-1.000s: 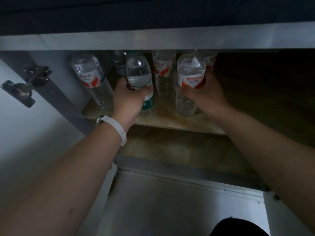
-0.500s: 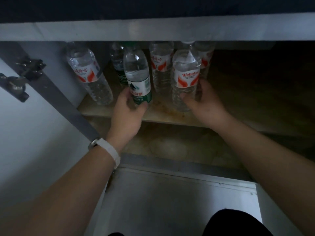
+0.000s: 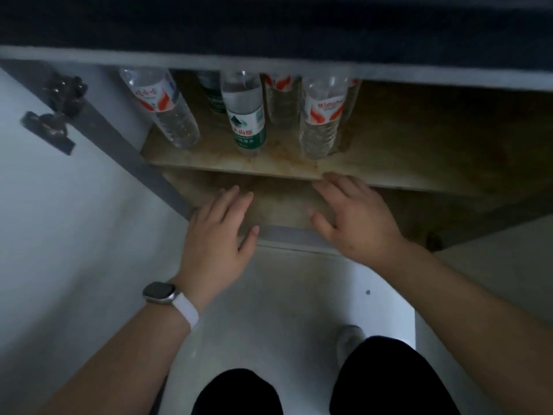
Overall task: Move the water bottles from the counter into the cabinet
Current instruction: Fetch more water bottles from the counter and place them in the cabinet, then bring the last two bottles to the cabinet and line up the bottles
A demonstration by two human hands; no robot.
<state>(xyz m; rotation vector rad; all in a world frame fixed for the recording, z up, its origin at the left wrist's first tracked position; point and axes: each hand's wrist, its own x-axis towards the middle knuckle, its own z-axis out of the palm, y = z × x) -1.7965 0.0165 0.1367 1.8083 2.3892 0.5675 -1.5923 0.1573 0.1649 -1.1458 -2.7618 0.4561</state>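
Standing on the upper-centre shelf (image 3: 389,163) are water bottles (image 3: 247,121); left hand (image 3: 215,244), right hand (image 3: 356,223) hover below, fingers (image 3: 236,202) spread, empty.

Water bottles (image 3: 247,115) stand in two rows at the left end of the shelf (image 3: 209,163) inside the cabinet (image 3: 119,139).

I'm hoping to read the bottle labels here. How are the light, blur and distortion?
Head view: dim, the shelf fading into shadow rightward; the green-label bottle reads softly, rear bottles don't; left hand and right hand slightly blurred; wide-angle lens leans the leftmost bottle.
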